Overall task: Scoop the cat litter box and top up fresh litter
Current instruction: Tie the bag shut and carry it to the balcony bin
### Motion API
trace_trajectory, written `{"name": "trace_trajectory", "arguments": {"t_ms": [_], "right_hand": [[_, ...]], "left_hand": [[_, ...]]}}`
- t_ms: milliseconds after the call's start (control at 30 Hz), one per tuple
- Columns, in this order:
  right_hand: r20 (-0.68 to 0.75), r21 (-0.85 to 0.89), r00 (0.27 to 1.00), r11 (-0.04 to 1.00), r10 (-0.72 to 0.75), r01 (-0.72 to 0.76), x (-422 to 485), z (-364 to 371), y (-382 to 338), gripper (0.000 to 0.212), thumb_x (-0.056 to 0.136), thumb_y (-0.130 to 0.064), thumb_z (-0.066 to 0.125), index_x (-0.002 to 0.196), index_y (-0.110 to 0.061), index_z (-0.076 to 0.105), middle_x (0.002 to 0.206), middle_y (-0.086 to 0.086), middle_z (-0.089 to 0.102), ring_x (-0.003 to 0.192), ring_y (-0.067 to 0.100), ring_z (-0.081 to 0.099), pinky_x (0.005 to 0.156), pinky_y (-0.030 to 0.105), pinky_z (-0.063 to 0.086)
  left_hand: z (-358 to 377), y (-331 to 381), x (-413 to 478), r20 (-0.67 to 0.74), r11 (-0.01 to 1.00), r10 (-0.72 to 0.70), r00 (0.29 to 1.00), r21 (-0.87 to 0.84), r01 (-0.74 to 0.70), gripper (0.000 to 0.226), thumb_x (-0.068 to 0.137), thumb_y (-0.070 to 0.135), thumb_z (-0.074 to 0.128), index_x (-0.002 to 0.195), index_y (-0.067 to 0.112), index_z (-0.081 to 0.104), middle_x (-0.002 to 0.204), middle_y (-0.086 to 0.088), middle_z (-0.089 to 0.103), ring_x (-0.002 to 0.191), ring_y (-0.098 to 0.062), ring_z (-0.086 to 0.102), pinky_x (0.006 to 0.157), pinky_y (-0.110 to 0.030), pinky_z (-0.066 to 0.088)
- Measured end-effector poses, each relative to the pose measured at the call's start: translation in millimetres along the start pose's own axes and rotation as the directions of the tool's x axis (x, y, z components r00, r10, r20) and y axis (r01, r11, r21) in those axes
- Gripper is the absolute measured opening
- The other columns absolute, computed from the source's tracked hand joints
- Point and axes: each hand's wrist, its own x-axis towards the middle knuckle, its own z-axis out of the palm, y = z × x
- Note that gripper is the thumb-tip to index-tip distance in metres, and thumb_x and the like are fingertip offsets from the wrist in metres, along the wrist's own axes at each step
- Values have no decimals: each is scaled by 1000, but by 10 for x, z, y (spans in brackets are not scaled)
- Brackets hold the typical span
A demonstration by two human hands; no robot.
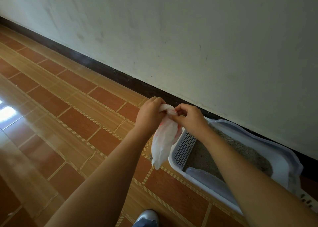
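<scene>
Head camera looked down at two bare arms stretched forward over a floor (77, 123) of brown and orange tiles. The left hand (149, 112) had its fingers curled around the bunched top of a white plastic bag (165, 140) with red print on it. The right hand (189, 117) pinched the same bunched top from the other side, so both hands were grasping the bag and were almost touching each other. The bag hung down from the hands, crumpled and narrow, and its lower end was in the air in front of the left corner of the litter box (282, 158). The litter box stood on the floor to the right, with its long side against the dark baseboard (103, 66) of a pale wall (189, 37). Grey litter (247, 151) lay inside the box, and a grey grid (185, 146) stood at the left end of it. The right forearm crossed over the near part of the box and hid some of it. A few dark grains (150, 157) lay on the tiles just beside the box. At the bottom edge the tip of a light shoe (148, 216) was visible between the arms.
</scene>
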Motion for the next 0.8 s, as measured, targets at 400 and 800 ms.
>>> {"name": "trace_trajectory", "arguments": {"t_ms": [400, 800], "right_hand": [[87, 200, 996, 979, 24, -42, -23, -15, -103, 23, 93, -36, 51, 105, -18, 58, 89, -8, 64, 84, -2, 59, 73, 19, 44], [81, -3, 996, 999, -35, 35, 84, -102, -125, 20, 84, -20, 67, 103, -13, 69, 87, -4, 66, 87, 9, 61, 75, 18, 50]], "left_hand": [[-24, -59, -96, -147, 995, -100, 984, 3, 101, 14, 84, 2, 56, 95, 10, 59, 77, 3, 55, 71, -11, 49, 60, -18, 38], [-127, -23, -43, 189, 901, -198, 962, -352, 254, 36, 79, -15, 54, 109, 1, 65, 99, -12, 64, 87, -20, 58, 58, -7, 44]]}}
